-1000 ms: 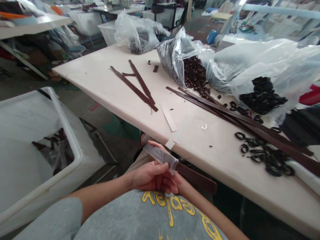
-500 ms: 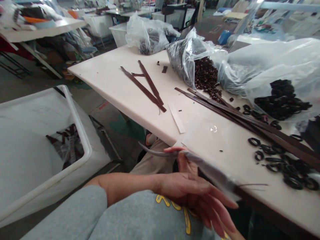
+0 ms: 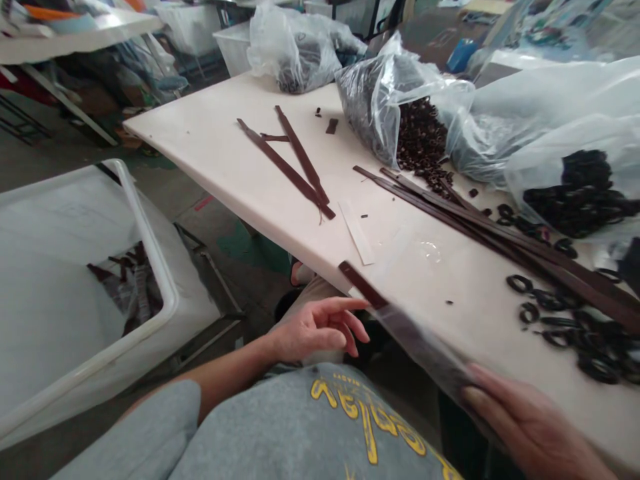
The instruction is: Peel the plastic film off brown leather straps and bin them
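Observation:
My right hand (image 3: 520, 427), at the lower right by the table's near edge, grips a long dark brown strap (image 3: 363, 285) that sits partly inside a clear plastic sleeve (image 3: 425, 347). The strap's bare end sticks out of the sleeve up and to the left, over the edge of the table (image 3: 210, 160). My left hand (image 3: 320, 327) hovers just below that bare end with fingers spread and holding nothing. The index finger nearly touches the strap.
Two loose brown straps (image 3: 290, 163) lie crossed on the table, and a bundle of long straps (image 3: 500, 230) runs to the right. Plastic bags hold brown rings (image 3: 420, 137) and black rings (image 3: 580, 193). Loose black rings (image 3: 565, 313) lie at the right. A white bin (image 3: 150, 267) stands at my left.
My left hand let go of the sleeve end and drew back, open. The strap's bare brown end now sticks out of the sleeve. My right hand moved right along it.

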The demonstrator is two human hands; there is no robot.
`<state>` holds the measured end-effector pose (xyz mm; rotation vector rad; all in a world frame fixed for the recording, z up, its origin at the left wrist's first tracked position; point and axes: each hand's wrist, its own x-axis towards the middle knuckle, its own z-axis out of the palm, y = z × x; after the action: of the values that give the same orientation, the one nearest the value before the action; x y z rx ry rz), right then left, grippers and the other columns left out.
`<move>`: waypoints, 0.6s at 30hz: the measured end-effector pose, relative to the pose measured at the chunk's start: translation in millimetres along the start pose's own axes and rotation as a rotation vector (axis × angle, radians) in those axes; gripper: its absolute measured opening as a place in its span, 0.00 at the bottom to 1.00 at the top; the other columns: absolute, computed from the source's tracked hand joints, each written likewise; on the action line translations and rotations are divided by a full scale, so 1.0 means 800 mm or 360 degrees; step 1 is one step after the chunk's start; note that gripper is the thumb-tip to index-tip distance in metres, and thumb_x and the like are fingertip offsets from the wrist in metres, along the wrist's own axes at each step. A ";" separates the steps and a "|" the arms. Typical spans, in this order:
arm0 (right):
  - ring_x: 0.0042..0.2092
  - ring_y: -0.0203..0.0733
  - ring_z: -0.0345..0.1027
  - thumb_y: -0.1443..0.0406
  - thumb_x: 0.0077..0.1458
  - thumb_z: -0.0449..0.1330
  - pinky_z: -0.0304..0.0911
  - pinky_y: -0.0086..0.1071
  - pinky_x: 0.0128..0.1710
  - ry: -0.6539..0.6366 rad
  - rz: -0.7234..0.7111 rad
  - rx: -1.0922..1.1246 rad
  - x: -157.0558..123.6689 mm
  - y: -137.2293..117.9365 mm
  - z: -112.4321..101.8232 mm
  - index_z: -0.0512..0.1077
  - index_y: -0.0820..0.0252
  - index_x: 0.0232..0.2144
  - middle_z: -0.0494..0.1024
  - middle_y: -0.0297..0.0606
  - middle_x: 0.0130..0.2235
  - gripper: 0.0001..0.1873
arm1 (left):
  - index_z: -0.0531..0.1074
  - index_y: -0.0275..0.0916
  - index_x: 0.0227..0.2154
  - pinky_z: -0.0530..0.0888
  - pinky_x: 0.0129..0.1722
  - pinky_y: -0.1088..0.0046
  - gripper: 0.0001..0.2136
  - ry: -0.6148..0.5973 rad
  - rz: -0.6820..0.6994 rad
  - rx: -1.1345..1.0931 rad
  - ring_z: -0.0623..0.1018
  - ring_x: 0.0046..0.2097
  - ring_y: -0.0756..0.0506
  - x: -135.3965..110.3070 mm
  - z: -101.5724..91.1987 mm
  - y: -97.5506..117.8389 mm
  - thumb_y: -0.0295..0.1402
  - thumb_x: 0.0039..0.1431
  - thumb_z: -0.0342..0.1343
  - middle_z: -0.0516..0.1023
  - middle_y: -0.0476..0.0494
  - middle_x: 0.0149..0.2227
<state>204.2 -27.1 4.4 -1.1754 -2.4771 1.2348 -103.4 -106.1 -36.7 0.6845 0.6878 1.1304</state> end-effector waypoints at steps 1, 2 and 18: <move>0.26 0.37 0.66 0.52 0.65 0.52 0.62 0.28 0.25 -0.0112 -0.0002 0.0017 0.009 0.000 0.015 0.69 0.55 0.25 0.71 0.32 0.24 0.20 | 0.78 0.39 0.47 0.74 0.33 0.72 0.24 0.0137 0.0030 0.0041 0.79 0.31 0.47 -0.003 -0.004 0.003 0.46 0.50 0.67 0.81 0.40 0.35; 0.26 0.37 0.65 0.53 0.67 0.49 0.61 0.28 0.25 -0.0225 0.0001 0.0056 0.017 0.001 0.031 0.67 0.56 0.25 0.69 0.32 0.23 0.22 | 0.79 0.37 0.43 0.74 0.31 0.73 0.21 0.0293 0.0053 0.0091 0.78 0.29 0.48 -0.005 -0.008 0.006 0.46 0.51 0.66 0.81 0.41 0.32; 0.28 0.37 0.66 0.57 0.68 0.46 0.59 0.29 0.29 -0.0389 0.0154 0.0440 0.056 -0.033 0.116 0.65 0.56 0.32 0.71 0.31 0.26 0.16 | 0.79 0.36 0.40 0.73 0.27 0.77 0.14 0.0925 -0.0106 0.0568 0.74 0.26 0.51 -0.005 -0.008 -0.009 0.36 0.50 0.66 0.77 0.49 0.27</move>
<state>118.2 -63.1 -46.4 -1.1421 -2.3249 1.7777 -105.5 -111.1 -45.7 0.6238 1.4214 1.1631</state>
